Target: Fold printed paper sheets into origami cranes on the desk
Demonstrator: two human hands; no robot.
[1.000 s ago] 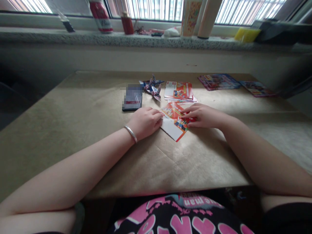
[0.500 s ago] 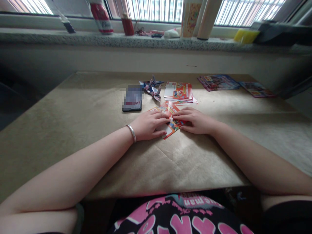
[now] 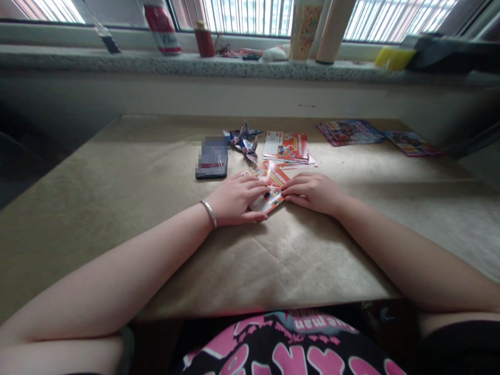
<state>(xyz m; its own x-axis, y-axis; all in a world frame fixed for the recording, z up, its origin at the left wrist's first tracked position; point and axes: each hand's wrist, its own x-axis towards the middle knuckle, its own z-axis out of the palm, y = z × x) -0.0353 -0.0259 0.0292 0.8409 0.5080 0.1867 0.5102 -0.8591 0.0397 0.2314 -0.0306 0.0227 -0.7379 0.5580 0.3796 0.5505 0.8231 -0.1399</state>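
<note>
A red, orange and white printed sheet of paper [image 3: 274, 175] lies on the table between my hands, turned at an angle. My left hand [image 3: 240, 200], a silver bracelet at its wrist, rests palm down over the sheet's left part, fingers stretched and thumb apart below. At the sheet's right edge, my right hand [image 3: 310, 192] has its fingertips and thumb close together, pinching the paper. Both palms hide parts of the sheet. Just beyond it lies a stack of similar printed sheets [image 3: 286, 145]. Folded blue and purple paper figures [image 3: 247, 143] stand to the left of the stack.
A phone [image 3: 213, 157] lies left of the paper figures. Two groups of colourful printed papers, a stack [image 3: 350, 132] and another [image 3: 412, 142], lie at the back right. On the stone windowsill [image 3: 234, 65] stand a red can [image 3: 163, 28], a small red container [image 3: 204, 40] and a yellow object [image 3: 394, 58].
My right hand has drawn slightly back, its fingertips shifting from the sheet's middle to its right edge. Less of the sheet's lower right corner shows. My left hand has barely shifted.
</note>
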